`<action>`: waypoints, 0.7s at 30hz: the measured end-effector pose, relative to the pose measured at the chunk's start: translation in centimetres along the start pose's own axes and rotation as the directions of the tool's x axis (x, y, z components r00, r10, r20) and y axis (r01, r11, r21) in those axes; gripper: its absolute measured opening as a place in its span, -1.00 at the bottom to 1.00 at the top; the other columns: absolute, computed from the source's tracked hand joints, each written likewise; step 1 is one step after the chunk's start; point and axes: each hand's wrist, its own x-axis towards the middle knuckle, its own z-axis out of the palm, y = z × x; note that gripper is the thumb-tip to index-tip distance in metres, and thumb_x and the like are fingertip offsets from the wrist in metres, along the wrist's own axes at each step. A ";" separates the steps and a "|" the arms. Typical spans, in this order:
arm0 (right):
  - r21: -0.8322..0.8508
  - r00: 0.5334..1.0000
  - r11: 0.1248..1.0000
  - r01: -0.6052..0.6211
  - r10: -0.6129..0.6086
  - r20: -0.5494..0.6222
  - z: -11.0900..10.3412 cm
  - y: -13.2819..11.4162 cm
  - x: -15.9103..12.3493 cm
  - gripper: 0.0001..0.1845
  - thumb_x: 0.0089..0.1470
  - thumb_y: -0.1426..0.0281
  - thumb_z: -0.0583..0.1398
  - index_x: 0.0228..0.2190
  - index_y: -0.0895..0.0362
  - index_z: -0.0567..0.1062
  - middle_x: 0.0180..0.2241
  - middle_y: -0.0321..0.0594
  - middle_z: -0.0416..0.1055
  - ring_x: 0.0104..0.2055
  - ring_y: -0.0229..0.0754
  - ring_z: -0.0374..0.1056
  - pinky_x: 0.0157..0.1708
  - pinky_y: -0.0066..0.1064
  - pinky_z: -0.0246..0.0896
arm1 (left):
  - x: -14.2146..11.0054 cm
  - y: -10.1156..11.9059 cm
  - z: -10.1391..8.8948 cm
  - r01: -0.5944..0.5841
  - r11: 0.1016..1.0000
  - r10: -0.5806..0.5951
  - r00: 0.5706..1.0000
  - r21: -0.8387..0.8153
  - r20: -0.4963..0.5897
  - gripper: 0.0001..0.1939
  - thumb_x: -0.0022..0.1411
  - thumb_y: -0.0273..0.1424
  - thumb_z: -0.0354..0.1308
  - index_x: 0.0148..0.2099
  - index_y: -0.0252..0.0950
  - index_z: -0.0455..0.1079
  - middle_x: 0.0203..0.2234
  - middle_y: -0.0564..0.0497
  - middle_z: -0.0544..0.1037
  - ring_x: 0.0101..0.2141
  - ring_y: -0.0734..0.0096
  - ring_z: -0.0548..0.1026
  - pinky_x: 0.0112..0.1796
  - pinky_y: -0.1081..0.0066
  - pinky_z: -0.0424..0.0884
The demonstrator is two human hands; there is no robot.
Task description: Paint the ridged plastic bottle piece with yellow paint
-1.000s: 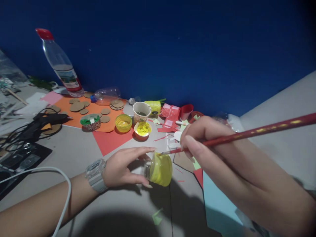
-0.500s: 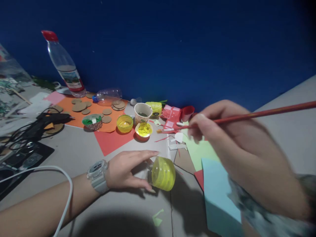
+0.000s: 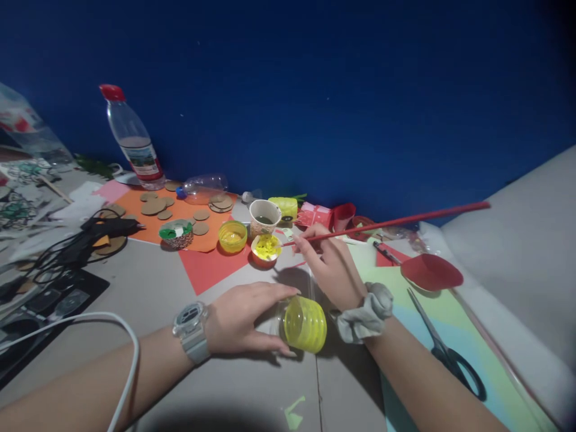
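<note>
Blue wall (image 3: 315, 90) is backing a grey table (image 3: 148, 279). At the paint cup (image 3: 265, 261), the right hand (image 3: 332, 264) is pinching a red brush (image 3: 387, 224); in front of it, the half-curled left hand (image 3: 238, 318) is holding a yellow bottle piece (image 3: 308, 324). Slackening would be risking rolling and smears.

A grey table (image 3: 234, 390) carries an orange paper sheet (image 3: 209, 238) along its back edge, with a red sheet (image 3: 204, 273) touching it in front. A paper cup (image 3: 262, 227) and a small cup of yellow paint (image 3: 265, 262) stand just to the right. Light-blue paper (image 3: 390, 414) covers the right side; a light-green paper scrap (image 3: 293, 419) lies toward the front edge.
</note>
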 end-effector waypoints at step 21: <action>0.191 0.981 0.981 0.039 0.000 -0.196 4.0 5.1 -2.0 -0.69 0.38 0.20 -0.01 -0.31 0.06 0.41 -0.47 -0.29 0.37 -0.45 -0.17 0.32 -0.39 -0.30 0.26 | 0.3 -0.2 0.0 0.072 0.997 -0.072 0.997 -0.029 -0.006 -0.23 0.17 0.02 0.32 0.28 -0.29 0.26 0.10 -0.25 0.54 0.08 -0.01 0.51 0.09 0.02 0.44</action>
